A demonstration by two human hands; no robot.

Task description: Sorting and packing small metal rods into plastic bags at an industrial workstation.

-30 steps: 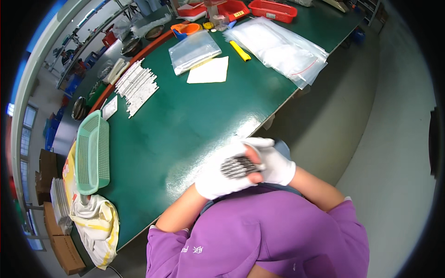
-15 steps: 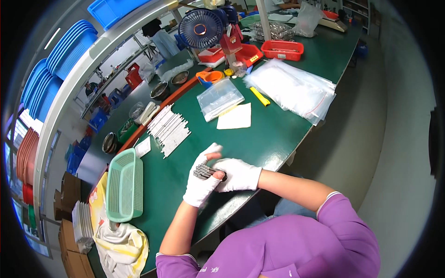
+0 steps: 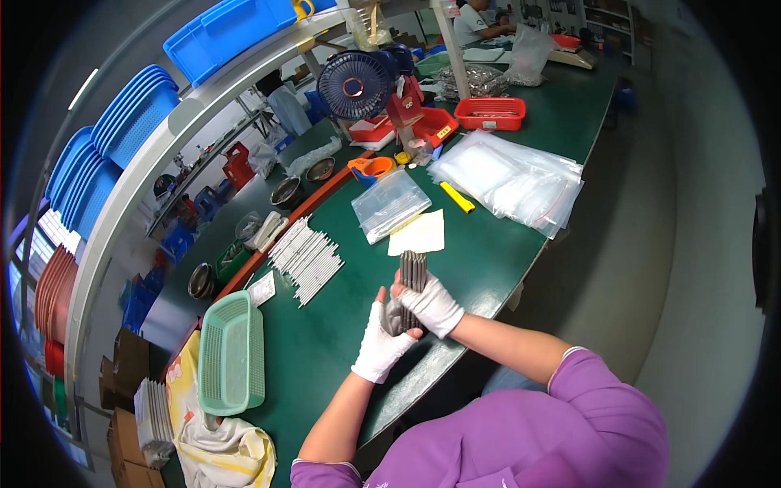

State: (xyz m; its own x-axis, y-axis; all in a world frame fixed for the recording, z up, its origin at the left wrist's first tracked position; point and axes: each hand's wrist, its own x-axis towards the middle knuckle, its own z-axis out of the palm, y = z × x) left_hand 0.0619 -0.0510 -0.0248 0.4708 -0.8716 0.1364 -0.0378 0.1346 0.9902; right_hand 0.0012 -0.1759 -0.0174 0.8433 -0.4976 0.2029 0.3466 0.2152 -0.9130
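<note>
Grey rods (image 3: pixel 412 271) now side-on; basket (image 3: pixel 233 358) leftward

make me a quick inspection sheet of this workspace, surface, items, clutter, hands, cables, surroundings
surface: green table, glare along the near edge
job's things: bundle of dark rods, lined up side by side
clutter: white sticks with uneven ends, clear bags, yellow tool, pale sheet, green basket
hands: left hand and right hand, both white-gloved, gripping the bundle together
cables: nothing seen
surroundings: dark fan, stacked blue baskets, another person towards the far end
</note>
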